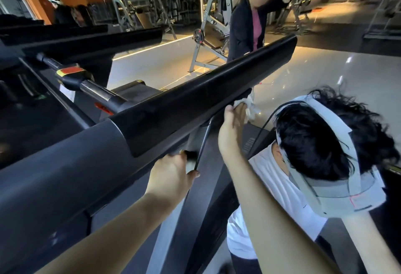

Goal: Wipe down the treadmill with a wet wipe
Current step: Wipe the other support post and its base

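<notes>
The treadmill's long black side handrail (195, 97) runs diagonally from lower left to upper right. My right hand (233, 126) holds a crumpled white wet wipe (249, 105) against the underside of that rail, about midway along it. My left hand (173, 176) grips the edge of the rail's grey base, with the fingers curled under it. The treadmill's console bar with its red stop tab (71, 71) lies to the upper left.
A person in a white shirt with a white head strap (314, 154) bends low just right of my arms. Another person in a dark jacket (245, 28) stands beyond the rail. A weight bench (208, 41) and other gym machines stand on the glossy floor behind.
</notes>
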`<act>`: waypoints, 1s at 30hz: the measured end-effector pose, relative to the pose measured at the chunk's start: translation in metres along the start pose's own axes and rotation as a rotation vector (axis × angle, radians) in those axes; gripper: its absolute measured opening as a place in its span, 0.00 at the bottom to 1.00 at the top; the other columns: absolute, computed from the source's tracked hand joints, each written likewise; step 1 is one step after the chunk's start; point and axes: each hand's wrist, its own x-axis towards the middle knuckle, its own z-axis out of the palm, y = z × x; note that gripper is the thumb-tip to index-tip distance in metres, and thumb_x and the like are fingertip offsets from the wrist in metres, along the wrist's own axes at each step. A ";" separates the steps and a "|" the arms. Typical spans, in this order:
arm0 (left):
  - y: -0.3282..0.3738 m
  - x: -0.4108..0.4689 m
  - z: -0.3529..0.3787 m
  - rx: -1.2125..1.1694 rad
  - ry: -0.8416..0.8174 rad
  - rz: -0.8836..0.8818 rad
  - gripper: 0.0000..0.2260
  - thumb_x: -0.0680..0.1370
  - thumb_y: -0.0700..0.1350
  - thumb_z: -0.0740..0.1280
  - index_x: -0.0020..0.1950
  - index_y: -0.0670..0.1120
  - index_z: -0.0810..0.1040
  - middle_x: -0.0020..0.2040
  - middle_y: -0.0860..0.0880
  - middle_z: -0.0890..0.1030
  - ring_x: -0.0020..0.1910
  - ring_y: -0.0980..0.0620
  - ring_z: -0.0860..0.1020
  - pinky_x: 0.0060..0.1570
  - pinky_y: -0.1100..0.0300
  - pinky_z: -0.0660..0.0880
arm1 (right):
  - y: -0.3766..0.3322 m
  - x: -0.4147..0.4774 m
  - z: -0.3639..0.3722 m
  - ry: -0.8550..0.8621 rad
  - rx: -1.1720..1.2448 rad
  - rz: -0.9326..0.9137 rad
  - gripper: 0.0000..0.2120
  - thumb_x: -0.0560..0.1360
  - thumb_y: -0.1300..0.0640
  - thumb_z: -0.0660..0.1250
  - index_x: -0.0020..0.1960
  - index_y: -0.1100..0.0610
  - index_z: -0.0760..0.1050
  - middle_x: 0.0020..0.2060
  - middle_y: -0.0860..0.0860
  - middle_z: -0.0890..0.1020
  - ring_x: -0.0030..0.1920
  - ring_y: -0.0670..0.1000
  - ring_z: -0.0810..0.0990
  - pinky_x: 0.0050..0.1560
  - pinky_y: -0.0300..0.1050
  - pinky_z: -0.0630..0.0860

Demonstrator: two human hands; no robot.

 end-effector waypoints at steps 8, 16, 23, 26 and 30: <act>0.002 -0.002 -0.005 -0.021 0.115 0.124 0.05 0.75 0.46 0.68 0.43 0.47 0.73 0.27 0.51 0.69 0.25 0.45 0.66 0.27 0.58 0.57 | 0.011 -0.118 0.001 -0.219 -0.361 -0.269 0.46 0.77 0.31 0.40 0.82 0.64 0.51 0.82 0.57 0.55 0.79 0.49 0.51 0.72 0.29 0.39; 0.002 -0.001 -0.003 -0.070 -0.006 0.019 0.14 0.79 0.60 0.68 0.58 0.52 0.75 0.38 0.50 0.78 0.37 0.48 0.70 0.39 0.57 0.66 | 0.017 -0.037 0.001 -0.114 -0.165 0.100 0.40 0.84 0.35 0.45 0.82 0.60 0.37 0.82 0.55 0.40 0.82 0.51 0.40 0.79 0.46 0.39; 0.000 -0.009 -0.007 -0.166 0.069 0.034 0.02 0.78 0.46 0.66 0.50 0.49 0.75 0.30 0.52 0.70 0.29 0.49 0.64 0.35 0.55 0.63 | 0.008 -0.097 0.009 -0.144 -0.528 -0.266 0.48 0.76 0.30 0.38 0.82 0.64 0.42 0.82 0.60 0.49 0.82 0.54 0.47 0.74 0.35 0.34; -0.002 -0.007 -0.003 -0.186 0.078 0.061 0.09 0.79 0.54 0.70 0.49 0.54 0.72 0.35 0.50 0.79 0.32 0.48 0.69 0.37 0.55 0.64 | -0.003 -0.068 0.008 -0.102 -0.563 -0.287 0.51 0.74 0.28 0.38 0.81 0.67 0.40 0.82 0.63 0.46 0.82 0.57 0.45 0.79 0.45 0.39; -0.006 -0.002 0.004 -0.082 0.035 0.051 0.16 0.78 0.61 0.68 0.57 0.51 0.75 0.39 0.50 0.80 0.38 0.46 0.73 0.39 0.55 0.65 | 0.013 -0.028 -0.003 -0.115 -0.359 -0.148 0.52 0.73 0.27 0.39 0.82 0.64 0.41 0.82 0.60 0.46 0.82 0.55 0.46 0.78 0.45 0.42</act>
